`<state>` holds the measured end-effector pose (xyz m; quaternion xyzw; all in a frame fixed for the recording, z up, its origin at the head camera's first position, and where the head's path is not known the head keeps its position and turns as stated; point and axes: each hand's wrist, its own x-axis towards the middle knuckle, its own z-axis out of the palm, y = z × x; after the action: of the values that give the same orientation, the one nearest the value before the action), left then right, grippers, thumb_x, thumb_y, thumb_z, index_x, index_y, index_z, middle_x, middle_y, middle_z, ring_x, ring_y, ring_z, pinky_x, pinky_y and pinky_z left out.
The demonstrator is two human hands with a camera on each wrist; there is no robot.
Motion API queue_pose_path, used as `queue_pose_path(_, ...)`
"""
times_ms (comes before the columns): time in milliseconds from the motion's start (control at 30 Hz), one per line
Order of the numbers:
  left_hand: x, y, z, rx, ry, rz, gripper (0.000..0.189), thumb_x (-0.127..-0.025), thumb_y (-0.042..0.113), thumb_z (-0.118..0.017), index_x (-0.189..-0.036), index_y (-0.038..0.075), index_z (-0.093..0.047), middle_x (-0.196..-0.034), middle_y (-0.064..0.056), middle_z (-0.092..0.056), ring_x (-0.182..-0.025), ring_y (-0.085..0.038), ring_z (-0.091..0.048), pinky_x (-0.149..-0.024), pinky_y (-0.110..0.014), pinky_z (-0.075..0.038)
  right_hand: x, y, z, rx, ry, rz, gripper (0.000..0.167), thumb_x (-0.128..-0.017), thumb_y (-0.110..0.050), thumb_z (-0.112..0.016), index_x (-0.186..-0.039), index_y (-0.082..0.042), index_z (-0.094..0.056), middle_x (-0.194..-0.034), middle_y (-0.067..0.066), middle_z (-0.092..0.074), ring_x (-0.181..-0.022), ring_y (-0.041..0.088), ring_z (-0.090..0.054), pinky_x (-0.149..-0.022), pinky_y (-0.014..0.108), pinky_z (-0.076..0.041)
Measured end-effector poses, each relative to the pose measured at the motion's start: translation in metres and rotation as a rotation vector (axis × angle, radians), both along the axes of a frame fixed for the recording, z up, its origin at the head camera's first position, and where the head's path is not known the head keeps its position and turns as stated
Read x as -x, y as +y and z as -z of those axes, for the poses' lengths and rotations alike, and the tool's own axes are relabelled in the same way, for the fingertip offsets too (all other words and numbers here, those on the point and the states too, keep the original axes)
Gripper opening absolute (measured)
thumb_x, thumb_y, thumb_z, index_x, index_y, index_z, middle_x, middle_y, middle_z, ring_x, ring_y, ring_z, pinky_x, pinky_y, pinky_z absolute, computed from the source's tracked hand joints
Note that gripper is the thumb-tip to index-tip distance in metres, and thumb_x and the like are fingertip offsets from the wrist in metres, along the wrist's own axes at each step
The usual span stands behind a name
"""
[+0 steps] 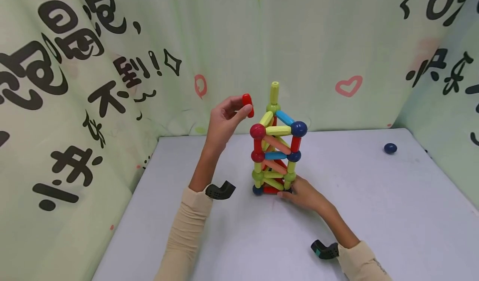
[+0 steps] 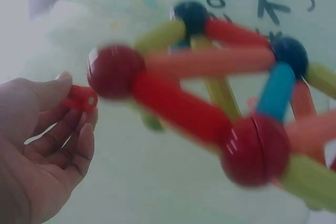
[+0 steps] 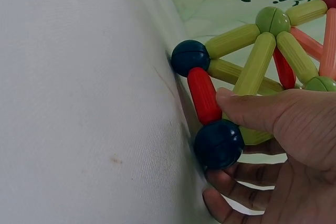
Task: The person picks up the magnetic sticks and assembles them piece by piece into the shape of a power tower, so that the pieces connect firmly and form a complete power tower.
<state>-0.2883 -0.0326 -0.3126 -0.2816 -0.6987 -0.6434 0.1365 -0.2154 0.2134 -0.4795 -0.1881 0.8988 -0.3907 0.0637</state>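
A tower of coloured magnetic rods and balls (image 1: 277,155) stands upright on the table, a yellow-green rod (image 1: 275,93) pointing up from its top ball. Left of the tower's upper part, my left hand (image 1: 222,121) pinches a short red rod (image 1: 248,105) between thumb and fingers. In the left wrist view that red rod (image 2: 81,98) is beside a red ball (image 2: 116,72) of the tower. My right hand (image 1: 307,193) grips the tower's base at the lower right, thumb and fingers around a dark blue corner ball (image 3: 219,144).
A loose dark blue ball (image 1: 390,148) lies on the white table (image 1: 355,198) at the far right. A pale green curtain (image 1: 318,52) with black writing and red hearts hangs behind the table and along its sides.
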Motion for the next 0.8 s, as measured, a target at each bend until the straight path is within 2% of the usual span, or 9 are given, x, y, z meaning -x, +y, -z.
queue_pose_path(133, -0.018, 0.019, -0.027, 0.065, 0.103, 0.047, 0.032, -0.090, 0.008, -0.070, -0.120, -0.002, -0.062, -0.109, -0.017, -0.069, -0.098, -0.019, -0.067, -0.088, -0.028, -0.055, 0.002, 0.000, -0.001, 0.034, -0.004, -0.013, 0.069, -0.090, -0.015, -0.071, -0.147, -0.006, -0.035, -0.140, 0.017, -0.053, -0.128, 0.035, -0.051, -0.105, 0.055, -0.043)
queue_pose_path(267, -0.027, 0.039, -0.041, 0.133, 0.159, 0.093, 0.031, -0.087, 0.010, -0.073, -0.115, -0.001, -0.065, -0.105, -0.015, -0.072, -0.093, -0.017, -0.070, -0.087, -0.026, -0.055, 0.001, 0.000, -0.001, 0.008, 0.000, -0.006, 0.064, -0.090, -0.016, -0.071, -0.144, -0.006, -0.039, -0.137, 0.016, -0.055, -0.126, 0.034, -0.053, -0.105, 0.055, -0.043)
queue_pose_path(367, -0.031, 0.052, -0.044, 0.207, 0.182, 0.095, 0.030, -0.086, 0.013, -0.075, -0.112, 0.000, -0.067, -0.101, -0.012, -0.073, -0.086, -0.012, -0.071, -0.083, -0.022, -0.056, 0.000, 0.000, 0.001, -0.019, 0.007, -0.001, 0.061, -0.090, -0.018, -0.071, -0.141, -0.004, -0.041, -0.132, 0.016, -0.058, -0.121, 0.032, -0.055, -0.103, 0.053, -0.045)
queue_pose_path(533, -0.034, 0.068, -0.046, 0.335, 0.185, 0.094, 0.030, -0.086, 0.018, -0.076, -0.110, 0.002, -0.068, -0.099, -0.009, -0.075, -0.081, -0.009, -0.071, -0.078, -0.015, -0.054, 0.000, 0.000, 0.003, 0.009, 0.018, -0.018, 0.070, -0.089, -0.017, -0.071, -0.147, -0.006, -0.033, -0.142, 0.017, -0.051, -0.132, 0.037, -0.047, -0.106, 0.056, -0.040)
queue_pose_path(600, -0.035, 0.072, -0.048, 0.362, 0.171, 0.090, 0.030, -0.086, 0.018, -0.076, -0.109, 0.003, -0.068, -0.098, -0.008, -0.075, -0.081, -0.009, -0.072, -0.078, -0.014, -0.054, 0.000, 0.000, 0.004, 0.013, 0.018, -0.015, 0.071, -0.089, -0.017, -0.071, -0.148, -0.007, -0.032, -0.143, 0.017, -0.049, -0.134, 0.038, -0.045, -0.107, 0.057, -0.040)
queue_pose_path(800, -0.038, 0.076, -0.053, 0.403, 0.146, 0.065, 0.030, -0.085, 0.020, -0.076, -0.109, 0.004, -0.067, -0.099, -0.007, -0.075, -0.082, -0.007, -0.071, -0.078, -0.012, -0.052, 0.000, 0.000, 0.003, -0.022, 0.021, 0.005, 0.064, -0.090, -0.019, -0.071, -0.142, -0.003, -0.038, -0.134, 0.017, -0.056, -0.125, 0.036, -0.053, -0.103, 0.056, -0.044)
